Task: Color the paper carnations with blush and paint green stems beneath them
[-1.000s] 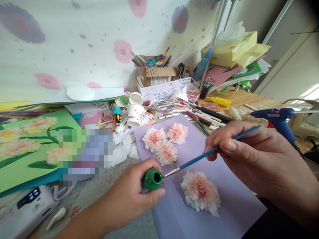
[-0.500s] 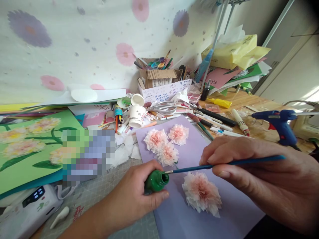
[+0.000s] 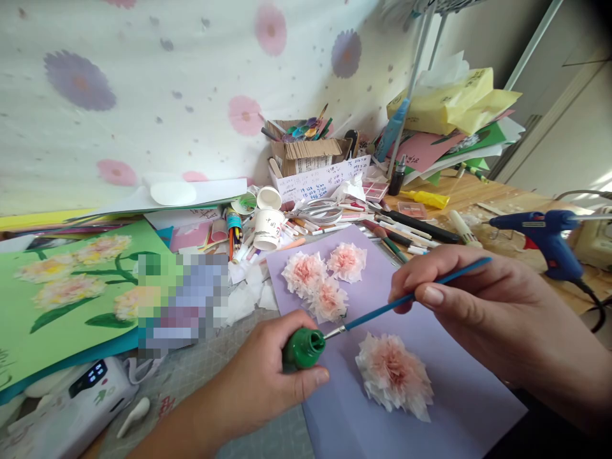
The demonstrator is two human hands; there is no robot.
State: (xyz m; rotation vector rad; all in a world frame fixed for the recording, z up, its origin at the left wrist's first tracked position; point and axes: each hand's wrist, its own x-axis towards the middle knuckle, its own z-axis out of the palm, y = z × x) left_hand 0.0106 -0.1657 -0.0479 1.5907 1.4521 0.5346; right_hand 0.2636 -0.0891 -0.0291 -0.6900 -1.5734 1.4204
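My left hand is wrapped round a small open bottle of green paint, tilted with its mouth to the right. Between the thumb and fingers of my right hand is a thin blue paintbrush. The brush's tip is at the bottle's mouth; whether it touches the rim I cannot tell. Below both hands lies a sheet of purple paper. One large pink and white tissue-paper flower sits on its lower part, and three smaller tissue flowers cluster near the top.
At the left lies a green sheet with paper flowers and painted leaves, beside a white device with a lit display. Pens, paper cups and a cardboard box crowd the back. A blue glue gun stands at the right.
The paintbrush has tilted more steeply, its back end higher and its tip drawn slightly out at the bottle's mouth. The whole view has shifted a little, so things sit further right.
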